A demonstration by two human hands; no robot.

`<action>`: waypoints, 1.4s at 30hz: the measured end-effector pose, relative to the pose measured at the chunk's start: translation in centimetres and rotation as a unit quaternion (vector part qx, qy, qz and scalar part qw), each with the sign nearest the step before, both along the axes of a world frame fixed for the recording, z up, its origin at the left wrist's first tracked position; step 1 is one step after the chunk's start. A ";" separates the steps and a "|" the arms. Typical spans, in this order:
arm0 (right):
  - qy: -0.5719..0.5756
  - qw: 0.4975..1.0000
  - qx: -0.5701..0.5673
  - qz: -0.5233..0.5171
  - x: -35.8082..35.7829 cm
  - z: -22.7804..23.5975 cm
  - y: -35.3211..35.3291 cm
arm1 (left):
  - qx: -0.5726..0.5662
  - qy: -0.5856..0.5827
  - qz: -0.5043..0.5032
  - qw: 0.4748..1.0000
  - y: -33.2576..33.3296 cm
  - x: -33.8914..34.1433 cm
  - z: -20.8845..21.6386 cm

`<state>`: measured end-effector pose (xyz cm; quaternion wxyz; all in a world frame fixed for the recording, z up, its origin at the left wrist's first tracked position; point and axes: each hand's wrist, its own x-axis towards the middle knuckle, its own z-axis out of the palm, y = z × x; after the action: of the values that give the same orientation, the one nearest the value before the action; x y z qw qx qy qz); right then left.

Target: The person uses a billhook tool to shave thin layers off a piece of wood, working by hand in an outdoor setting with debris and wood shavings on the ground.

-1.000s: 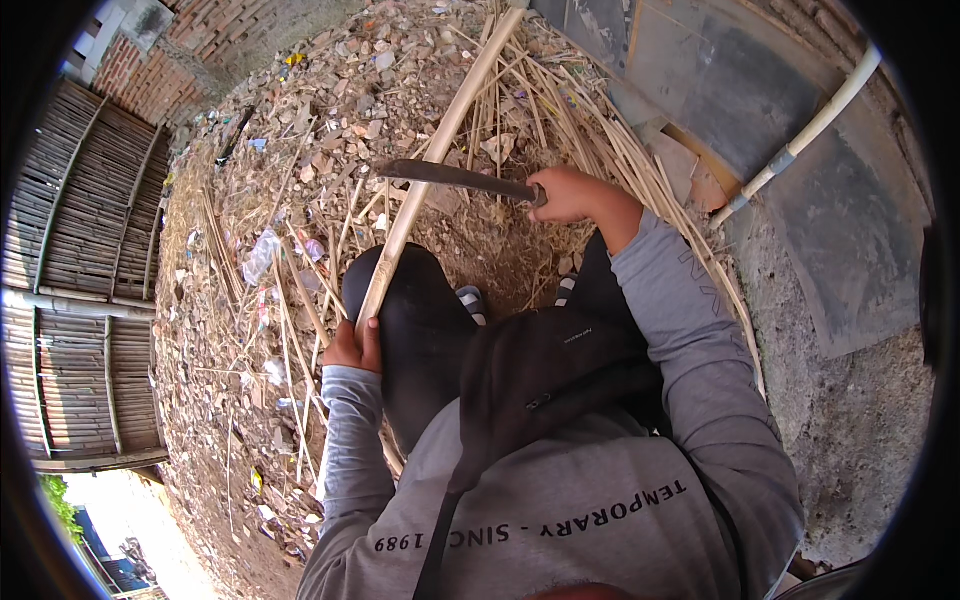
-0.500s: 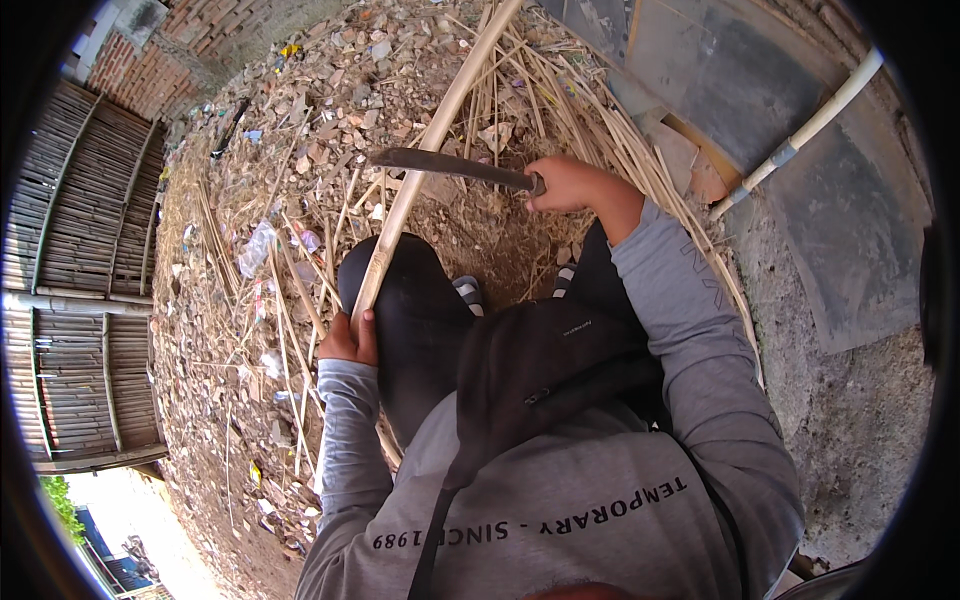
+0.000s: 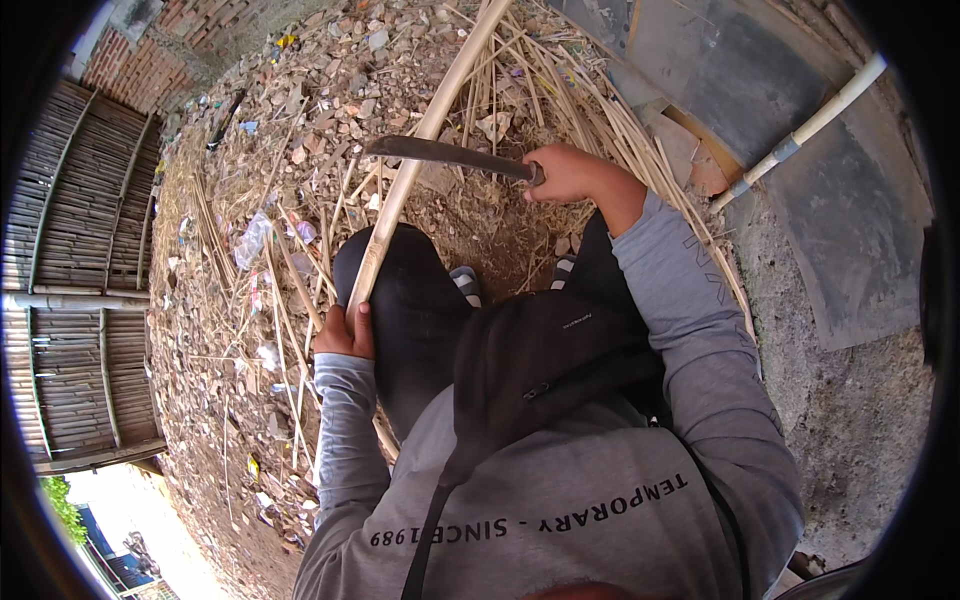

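Observation:
My left hand (image 3: 345, 334) is closed round the near end of a long, pale split bamboo pole (image 3: 409, 172), beside my left knee. The pole slants up and away to the right, past the top of the view. In my right hand (image 3: 572, 174) is the handle of a machete (image 3: 450, 154) with a dark, worn blade. The blade points left and lies across the pole, its tip reaching just beyond the pole's left side. Whether the edge bites into the bamboo I cannot tell.
Several thin bamboo strips (image 3: 610, 110) lie in a heap at the far right. Rubble and plastic scraps (image 3: 252, 240) cover the ground to the left. A woven bamboo fence (image 3: 75, 190) stands at the left edge. Dark panels (image 3: 850, 230) and a pale pipe (image 3: 830, 110) are on the right.
The blade has shifted very slightly up and left along with my right hand. My left hand and the pole's near end have moved a little left and up.

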<state>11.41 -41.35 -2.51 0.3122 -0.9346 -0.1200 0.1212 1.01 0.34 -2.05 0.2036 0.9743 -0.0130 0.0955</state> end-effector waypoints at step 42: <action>-0.032 0.998 -0.040 -0.027 -0.9 4.6 1.1 | 0.055 0.052 0.028 0.997 0.1 -1.0 2.7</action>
<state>10.47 -40.21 2.10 0.2735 -0.9526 -0.1002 0.0874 0.00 0.47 0.70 0.1479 0.9876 0.0193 0.0492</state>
